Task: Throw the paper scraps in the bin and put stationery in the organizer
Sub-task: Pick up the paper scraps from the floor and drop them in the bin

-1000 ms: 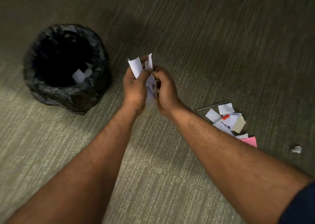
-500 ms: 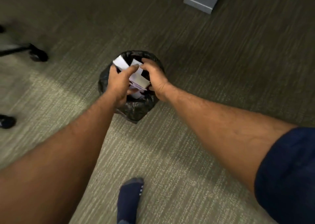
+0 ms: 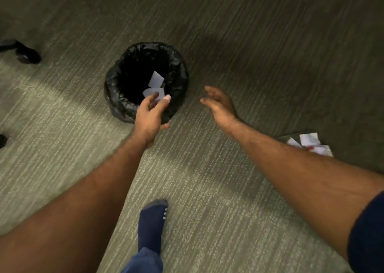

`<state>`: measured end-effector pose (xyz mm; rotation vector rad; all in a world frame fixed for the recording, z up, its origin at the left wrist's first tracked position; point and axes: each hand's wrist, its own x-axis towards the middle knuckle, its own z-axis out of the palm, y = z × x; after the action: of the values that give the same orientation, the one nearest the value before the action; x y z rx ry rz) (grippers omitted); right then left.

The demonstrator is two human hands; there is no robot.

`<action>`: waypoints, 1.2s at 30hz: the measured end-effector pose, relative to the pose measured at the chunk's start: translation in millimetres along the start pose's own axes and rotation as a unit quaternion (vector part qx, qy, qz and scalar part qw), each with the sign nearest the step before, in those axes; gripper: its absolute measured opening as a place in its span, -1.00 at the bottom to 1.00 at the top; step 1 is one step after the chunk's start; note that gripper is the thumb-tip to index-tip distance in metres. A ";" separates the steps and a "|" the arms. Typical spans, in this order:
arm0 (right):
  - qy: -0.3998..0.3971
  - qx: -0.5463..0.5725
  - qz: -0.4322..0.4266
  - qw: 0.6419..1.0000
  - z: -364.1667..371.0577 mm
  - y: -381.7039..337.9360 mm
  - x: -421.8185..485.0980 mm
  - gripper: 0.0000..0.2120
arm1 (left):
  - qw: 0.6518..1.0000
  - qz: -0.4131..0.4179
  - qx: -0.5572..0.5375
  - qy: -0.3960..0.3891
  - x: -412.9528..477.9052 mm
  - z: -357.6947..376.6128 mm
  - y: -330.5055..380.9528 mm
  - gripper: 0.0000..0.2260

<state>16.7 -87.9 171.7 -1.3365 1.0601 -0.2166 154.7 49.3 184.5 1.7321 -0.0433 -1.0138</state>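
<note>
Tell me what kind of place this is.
Probably an office, though only the floor shows: low ribbed grey-green carpet, a small bin with a black liner, and what looks like a black chair caster at the left edge.

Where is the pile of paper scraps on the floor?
In the head view, the pile of paper scraps lies at the right edge, just beyond the right forearm, right of the bin.

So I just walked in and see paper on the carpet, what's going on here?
A person is tidying paper into the black-lined bin. Their left hand hangs open over its near rim, with white scraps inside. The right hand is open and empty beside it. Another pile of scraps lies on the carpet at right.
</note>
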 end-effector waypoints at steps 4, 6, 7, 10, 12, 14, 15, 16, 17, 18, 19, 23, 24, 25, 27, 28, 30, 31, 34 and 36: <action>0.067 0.013 0.019 0.998 -42.5 49.3 -29.2 -0.55 | 0.999 0.006 0.050 -0.020 -27.9 55.1 -34.0 -0.50; 0.080 0.025 0.034 0.996 -65.9 67.7 -44.2 -0.55 | 0.996 0.012 0.086 -0.036 -38.0 82.3 -45.7 -0.47; 0.085 0.035 0.039 0.995 -77.2 77.3 -49.9 -0.54 | 0.994 0.012 0.094 -0.046 -42.0 95.5 -49.8 -0.48; 0.118 0.058 0.046 0.990 -110.3 102.1 -70.4 -0.54 | 0.989 0.008 0.123 -0.080 -53.4 134.3 -65.5 -0.49; 0.141 0.071 0.048 0.986 -131.9 120.7 -83.9 -0.57 | 0.985 0.007 0.141 -0.095 -63.4 160.7 -76.9 -0.51; 0.159 0.071 0.054 0.983 -153.3 142.4 -96.7 -0.62 | 0.982 0.002 0.156 -0.107 -72.5 183.8 -91.8 -0.51; 0.166 0.068 0.059 0.982 -164.7 155.5 -102.8 -0.63 | 0.979 -0.001 0.167 -0.118 -77.4 194.3 -99.0 -0.48; 0.172 0.063 0.066 0.981 -175.9 167.2 -110.9 -0.64 | 0.974 -0.003 0.184 -0.129 -82.5 204.7 -106.0 -0.43; 0.177 0.055 0.074 0.980 -186.8 179.5 -118.7 -0.64 | 0.969 -0.006 0.205 -0.137 -87.9 214.4 -112.4 -0.37; 0.179 0.047 0.084 0.979 -197.4 190.7 -127.0 -0.64 | 0.965 -0.007 0.221 -0.143 -91.7 223.8 -120.5 -0.33; 0.181 0.044 0.095 0.978 -207.4 201.0 -135.1 -0.65 | 0.962 -0.007 0.232 -0.147 -94.5 232.8 -129.2 -0.33; 0.214 0.019 0.114 0.970 -243.5 242.2 -164.4 -0.60 | 0.951 -0.011 0.261 -0.166 -105.7 268.7 -160.6 -0.50; 0.220 0.011 0.121 0.968 -252.3 251.3 -170.8 -0.57 | 0.948 -0.013 0.268 -0.173 -108.6 276.4 -166.8 -0.49; 0.225 0.011 0.131 0.966 -260.1 260.7 -176.0 -0.56 | 0.944 -0.013 0.276 -0.179 -111.4 283.3 -172.5 -0.47; 0.233 0.009 0.136 0.963 -273.3 275.8 -187.1 -0.55 | 0.937 -0.009 0.293 -0.189 -115.7 297.1 -184.0 -0.45; 0.241 -0.005 0.132 0.962 -278.0 282.7 -191.8 -0.54 | 0.934 -0.004 0.300 -0.195 -117.2 303.5 -190.0 -0.49; 0.258 -0.038 0.123 0.957 -286.7 298.0 -202.9 -0.57 | 0.928 0.002 0.307 -0.209 -122.6 318.3 -202.1 -0.64; 0.266 -0.064 0.116 0.955 -291.4 307.6 -208.5 -0.59 | 0.926 0.002 0.310 -0.214 -125.2 325.7 -209.2 -0.70; 0.293 -0.158 0.091 0.938 -307.0 337.4 -227.4 -0.59 | 0.918 0.004 0.326 -0.225 -134.5 348.7 -231.0 -0.69; 0.321 -0.181 0.102 0.924 -319.3 353.9 -239.8 -0.58 | 0.908 0.004 0.343 -0.241 -139.0 362.2 -247.3 -0.62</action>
<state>-495.3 -41.1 28.8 -1.5081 1.8553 -0.3274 -272.0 -56.6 49.1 2.0359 -0.8080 -1.5201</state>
